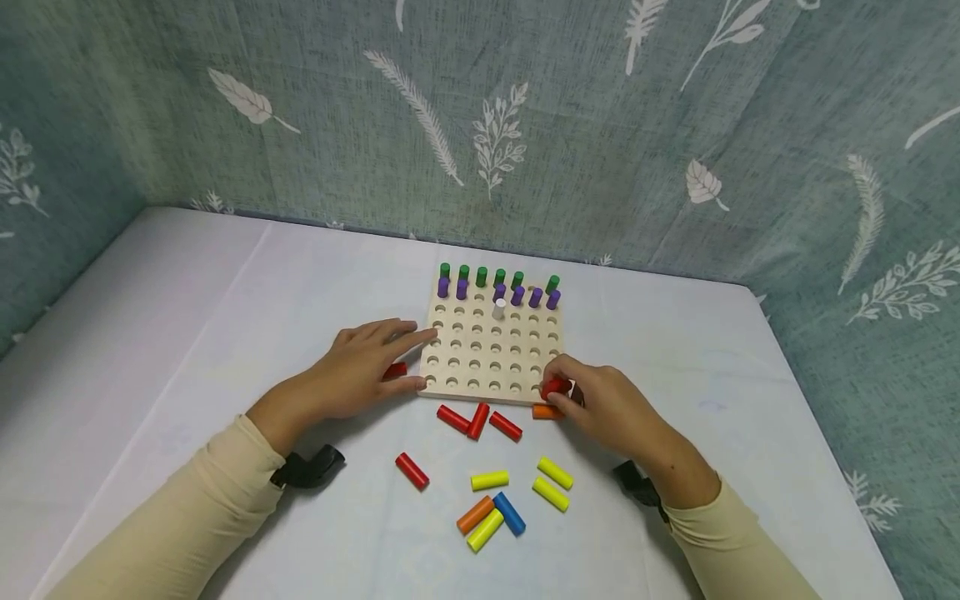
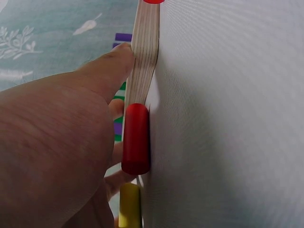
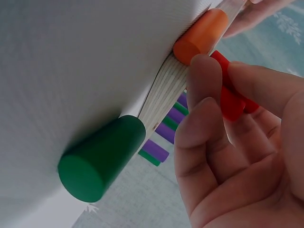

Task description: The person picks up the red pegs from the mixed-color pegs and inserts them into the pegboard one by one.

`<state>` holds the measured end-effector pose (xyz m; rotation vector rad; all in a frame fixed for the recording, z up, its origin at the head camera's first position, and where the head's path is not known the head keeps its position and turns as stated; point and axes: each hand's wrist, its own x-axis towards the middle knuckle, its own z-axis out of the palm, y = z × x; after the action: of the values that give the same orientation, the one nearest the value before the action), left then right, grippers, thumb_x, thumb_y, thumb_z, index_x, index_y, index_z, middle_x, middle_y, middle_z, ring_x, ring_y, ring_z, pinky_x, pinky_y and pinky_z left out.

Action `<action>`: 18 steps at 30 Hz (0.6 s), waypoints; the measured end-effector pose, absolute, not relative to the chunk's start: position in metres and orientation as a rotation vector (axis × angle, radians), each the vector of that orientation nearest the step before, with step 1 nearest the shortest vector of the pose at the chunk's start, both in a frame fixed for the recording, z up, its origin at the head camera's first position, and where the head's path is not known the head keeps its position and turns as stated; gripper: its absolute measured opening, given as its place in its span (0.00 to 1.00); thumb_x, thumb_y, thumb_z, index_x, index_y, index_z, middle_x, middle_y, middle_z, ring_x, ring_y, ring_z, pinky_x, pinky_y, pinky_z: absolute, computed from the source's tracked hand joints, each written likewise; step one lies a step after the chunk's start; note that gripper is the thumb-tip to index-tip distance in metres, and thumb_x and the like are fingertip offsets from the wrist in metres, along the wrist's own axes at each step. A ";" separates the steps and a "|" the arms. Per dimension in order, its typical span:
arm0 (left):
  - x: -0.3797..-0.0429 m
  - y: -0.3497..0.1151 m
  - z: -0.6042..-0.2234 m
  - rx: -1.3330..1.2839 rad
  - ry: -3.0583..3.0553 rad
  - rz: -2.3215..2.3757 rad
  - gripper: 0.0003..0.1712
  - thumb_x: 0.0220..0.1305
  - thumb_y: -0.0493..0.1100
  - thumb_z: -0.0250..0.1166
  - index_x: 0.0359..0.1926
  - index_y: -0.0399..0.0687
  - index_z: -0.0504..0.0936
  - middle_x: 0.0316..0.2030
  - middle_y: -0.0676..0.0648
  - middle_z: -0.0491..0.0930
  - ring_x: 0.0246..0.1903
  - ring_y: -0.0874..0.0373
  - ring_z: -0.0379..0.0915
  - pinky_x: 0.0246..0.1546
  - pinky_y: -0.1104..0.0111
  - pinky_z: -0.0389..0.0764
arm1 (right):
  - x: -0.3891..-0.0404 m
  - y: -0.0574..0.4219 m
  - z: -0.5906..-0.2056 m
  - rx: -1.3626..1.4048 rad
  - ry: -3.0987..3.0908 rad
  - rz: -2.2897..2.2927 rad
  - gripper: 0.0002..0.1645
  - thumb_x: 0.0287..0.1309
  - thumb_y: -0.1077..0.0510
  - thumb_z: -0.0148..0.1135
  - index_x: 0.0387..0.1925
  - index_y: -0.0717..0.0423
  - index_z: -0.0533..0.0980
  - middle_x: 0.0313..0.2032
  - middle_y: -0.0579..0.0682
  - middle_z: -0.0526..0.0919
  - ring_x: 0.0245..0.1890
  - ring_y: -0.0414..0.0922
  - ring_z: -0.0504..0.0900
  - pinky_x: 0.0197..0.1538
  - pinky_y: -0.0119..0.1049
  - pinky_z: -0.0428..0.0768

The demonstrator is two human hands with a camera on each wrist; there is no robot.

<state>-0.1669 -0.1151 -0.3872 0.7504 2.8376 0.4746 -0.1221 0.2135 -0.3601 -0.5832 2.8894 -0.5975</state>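
Note:
A pale wooden pegboard (image 1: 486,396) lies flat on the table. My left hand (image 1: 360,367) touches its left edge with spread, extended fingers, and a red peg (image 1: 395,370) lies partly under that hand. At the board's near right corner, my right hand (image 1: 600,400) pinches red pegs (image 3: 232,103) between thumb and fingers; two overlap in the right wrist view. Close below lies an orange peg (image 1: 546,412), against the board's front side. Green pegs (image 1: 482,276) stand in the far row, purple pegs (image 1: 517,296) in the row before it, and a white peg (image 1: 499,309) nearer.
Loose on the white tablecloth (image 1: 315,542) lie several red pegs (image 1: 412,471), several yellow pegs (image 1: 490,480), another orange peg (image 1: 475,515) and a blue peg (image 1: 509,513). A green peg (image 3: 102,159) lies by the board's right side. Behind hangs a leaf-patterned curtain (image 1: 562,125).

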 end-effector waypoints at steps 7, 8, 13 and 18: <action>-0.167 -0.116 -0.389 0.746 2.837 0.468 0.43 0.65 0.63 0.64 0.77 0.66 0.59 0.74 0.41 0.62 0.74 0.38 0.53 0.67 0.38 0.57 | -0.123 0.214 -0.364 -0.649 2.933 -0.584 0.13 0.60 0.60 0.70 0.44 0.46 0.76 0.36 0.43 0.86 0.28 0.36 0.75 0.36 0.30 0.78; -0.167 -0.116 -0.389 0.747 2.837 0.469 0.43 0.65 0.64 0.64 0.77 0.66 0.59 0.74 0.41 0.62 0.74 0.38 0.53 0.67 0.38 0.57 | -0.123 0.213 -0.364 -0.647 2.936 -0.580 0.13 0.60 0.59 0.70 0.44 0.46 0.76 0.36 0.42 0.87 0.28 0.36 0.75 0.35 0.30 0.78; -0.168 -0.116 -0.390 0.756 2.835 0.481 0.43 0.65 0.64 0.63 0.77 0.67 0.58 0.74 0.42 0.61 0.74 0.38 0.53 0.68 0.38 0.56 | -0.122 0.213 -0.363 -0.605 2.946 -0.563 0.12 0.59 0.58 0.71 0.44 0.46 0.79 0.35 0.41 0.86 0.28 0.36 0.74 0.34 0.29 0.76; -0.168 -0.116 -0.388 0.757 2.833 0.481 0.43 0.65 0.64 0.63 0.77 0.67 0.58 0.74 0.42 0.61 0.74 0.38 0.52 0.68 0.38 0.56 | -0.122 0.214 -0.361 -0.620 2.970 -0.556 0.12 0.58 0.58 0.72 0.45 0.47 0.81 0.34 0.41 0.86 0.27 0.35 0.75 0.33 0.29 0.76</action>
<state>-0.1677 -0.1163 -0.3878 0.7566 2.8335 0.4810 -0.1219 0.2135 -0.3612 -0.6195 2.9699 -0.5564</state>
